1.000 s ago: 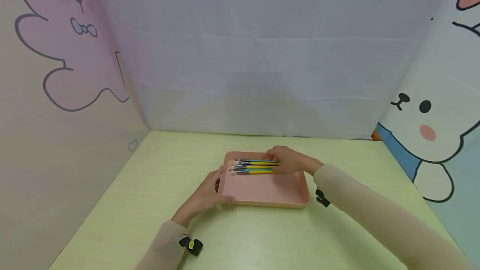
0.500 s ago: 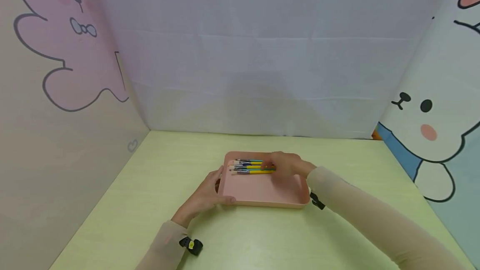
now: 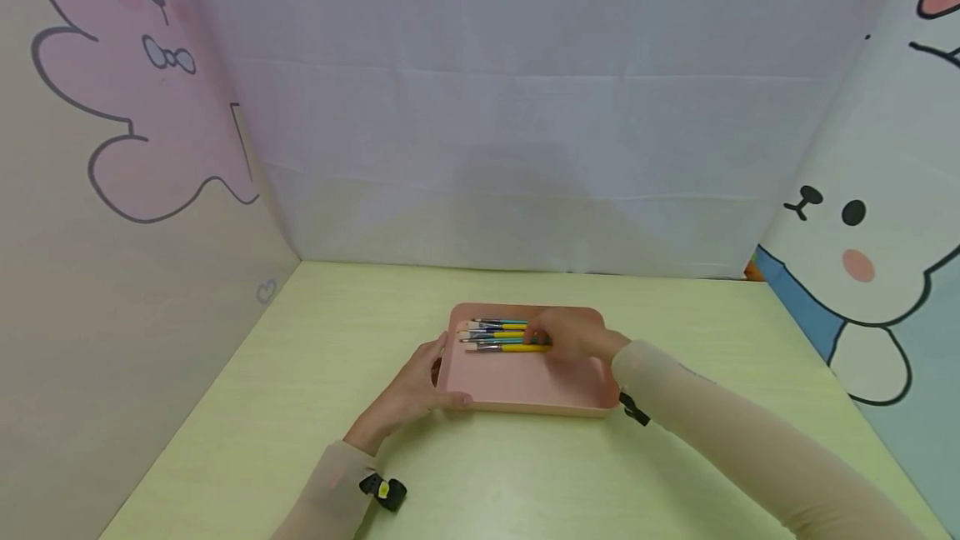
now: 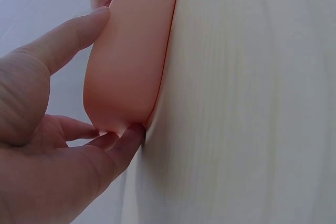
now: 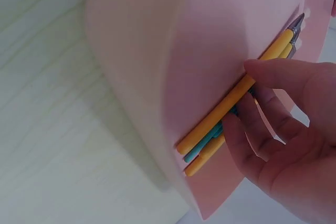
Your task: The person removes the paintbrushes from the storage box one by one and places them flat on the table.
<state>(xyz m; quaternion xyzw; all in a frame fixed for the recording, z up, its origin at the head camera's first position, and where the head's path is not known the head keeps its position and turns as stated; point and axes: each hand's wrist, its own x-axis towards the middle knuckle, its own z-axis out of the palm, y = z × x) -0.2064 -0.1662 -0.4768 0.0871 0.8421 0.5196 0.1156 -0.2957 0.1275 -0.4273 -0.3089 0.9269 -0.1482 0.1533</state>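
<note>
A shallow pink tray [image 3: 510, 382] sits on the table, with several yellow and teal paintbrushes [image 3: 498, 335] side by side in its far half, bristles to the left. My left hand [image 3: 411, 387] holds the tray's near left corner. In the left wrist view its thumb meets the upper edge of the tray wall [image 4: 131, 51], and the fingertips are at the corner below. Reaching into the tray, my right hand [image 3: 567, 335] grips the brush handles. The right wrist view shows the thumb on the nearest yellow paintbrush [image 5: 226, 103], fingers curled on the bundle's other side.
The pale yellow table [image 3: 360, 315] surrounds the tray. Behind it hangs a white sheet [image 3: 517, 190]. Panels with cartoon animals stand at the left [image 3: 172, 340] and right [image 3: 900, 232]. Each wrist wears a small black camera.
My right hand has moved left along the handles and slightly toward the near side. The nearest yellow brush has shifted a little nearer and to the right. The left hand and tray stay put.
</note>
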